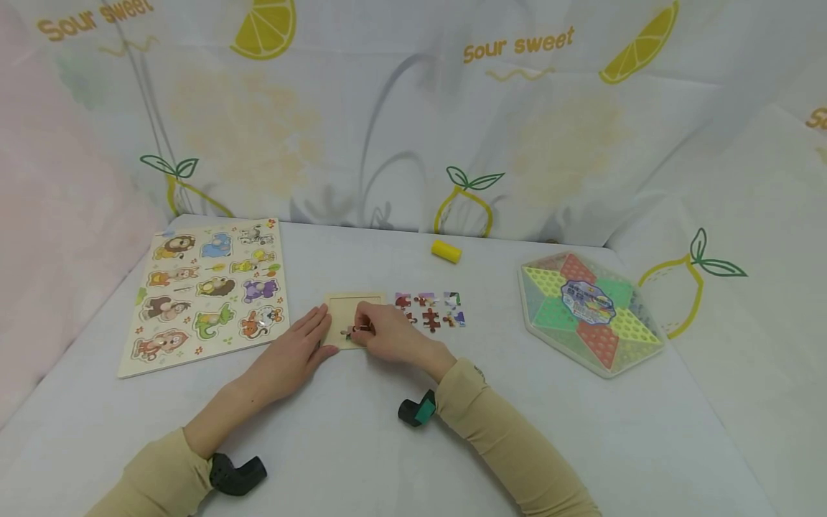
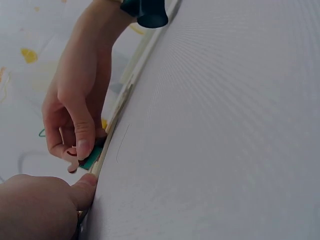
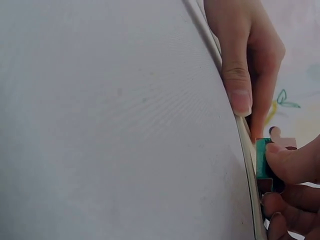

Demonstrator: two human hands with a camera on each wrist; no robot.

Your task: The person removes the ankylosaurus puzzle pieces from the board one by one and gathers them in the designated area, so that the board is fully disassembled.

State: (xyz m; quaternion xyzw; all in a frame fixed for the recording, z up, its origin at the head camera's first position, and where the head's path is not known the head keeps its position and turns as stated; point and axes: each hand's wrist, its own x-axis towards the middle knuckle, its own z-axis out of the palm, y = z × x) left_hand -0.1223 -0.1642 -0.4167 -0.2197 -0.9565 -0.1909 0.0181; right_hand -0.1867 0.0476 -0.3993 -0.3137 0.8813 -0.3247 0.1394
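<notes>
A small wooden puzzle tray (image 1: pixel 342 309) lies in the middle of the table. My left hand (image 1: pixel 298 359) rests at its left side, fingers extended over the edge and the thumb by the near corner. Over the tray, my right hand (image 1: pixel 393 334) pinches a jigsaw piece (image 3: pixel 263 159) between thumb and fingers. That piece shows a green patch in both wrist views and is held low, close to the tray's near rim. Part of it is hidden behind the fingertips. Several loose jigsaw pieces (image 1: pixel 431 320) lie in rows just right of the tray.
A large animal puzzle board (image 1: pixel 209 337) lies to the left, close to my left hand. On the right is a hexagonal Chinese checkers set (image 1: pixel 588 316). A yellow cylinder (image 1: pixel 446 251) lies behind the loose pieces. A printed cloth (image 1: pixel 413 108) hangs behind the table.
</notes>
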